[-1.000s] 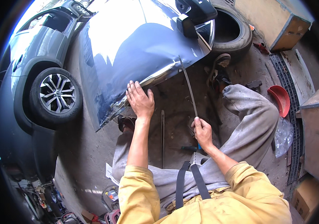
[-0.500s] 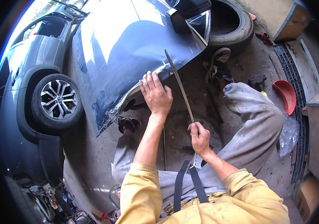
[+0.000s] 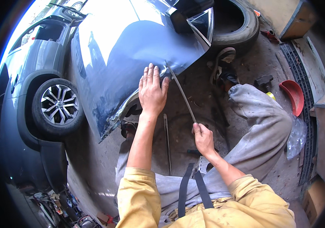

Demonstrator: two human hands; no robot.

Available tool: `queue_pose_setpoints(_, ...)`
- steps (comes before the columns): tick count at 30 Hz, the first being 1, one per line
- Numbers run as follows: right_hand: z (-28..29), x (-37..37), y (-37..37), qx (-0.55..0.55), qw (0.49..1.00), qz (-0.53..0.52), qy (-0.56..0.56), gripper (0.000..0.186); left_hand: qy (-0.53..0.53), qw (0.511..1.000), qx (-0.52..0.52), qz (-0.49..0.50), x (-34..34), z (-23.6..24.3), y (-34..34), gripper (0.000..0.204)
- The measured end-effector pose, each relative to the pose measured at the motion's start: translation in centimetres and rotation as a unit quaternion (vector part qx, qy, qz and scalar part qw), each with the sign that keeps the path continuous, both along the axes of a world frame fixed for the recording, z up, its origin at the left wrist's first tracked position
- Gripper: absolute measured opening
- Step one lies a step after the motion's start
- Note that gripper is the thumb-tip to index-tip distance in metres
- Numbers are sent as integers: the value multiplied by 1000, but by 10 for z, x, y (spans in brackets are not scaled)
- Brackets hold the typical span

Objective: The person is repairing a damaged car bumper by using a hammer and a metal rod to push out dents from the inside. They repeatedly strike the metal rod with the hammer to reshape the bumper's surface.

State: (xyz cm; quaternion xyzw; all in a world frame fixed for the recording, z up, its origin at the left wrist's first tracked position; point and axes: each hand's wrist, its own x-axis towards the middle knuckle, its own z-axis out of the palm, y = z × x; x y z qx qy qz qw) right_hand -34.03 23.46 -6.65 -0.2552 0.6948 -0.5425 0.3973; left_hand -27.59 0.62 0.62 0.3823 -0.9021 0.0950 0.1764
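Left fingers rest extended on the creased car door, right fingers grasp a bar above the grimy floor.

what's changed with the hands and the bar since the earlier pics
The bare left hand moved up along the crumpled, glossy dark-blue car door, nearer the tip of the long, thin metal bar. The bare right hand still grips the bar.

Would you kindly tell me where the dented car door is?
In the head view, the dented car door is at upper centre-left, under the left hand, between the grey car and the loose tyre.
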Motion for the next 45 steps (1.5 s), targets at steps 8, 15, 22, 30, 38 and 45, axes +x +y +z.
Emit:
queue_pose_setpoints(8,-2,-5,1,-17,995,-94,-12,44,-69,996,48,4,-17,4,-14,62)
queue_pose_setpoints(15,-3,-8,1,-18,992,-123,-11,44,-113,992,43,25,-40,0,-2,56)
queue_pose_setpoints(22,-5,-6,-1,-15,991,-128,-34,44,-129,991,-4,-23,-41,1,8,54)
queue_pose_setpoints(30,-8,-11,-1,-10,988,-148,-42,45,-168,972,-154,-50,-45,-29,-6,49)
queue_pose_setpoints(38,-28,-3,-3,-17,985,-168,-24,43,-169,977,-112,-69,-45,-27,2,54)
queue_pose_setpoints(45,-23,0,-5,2,981,-162,-109,43,-126,982,-106,-94,-55,-13,1,48)
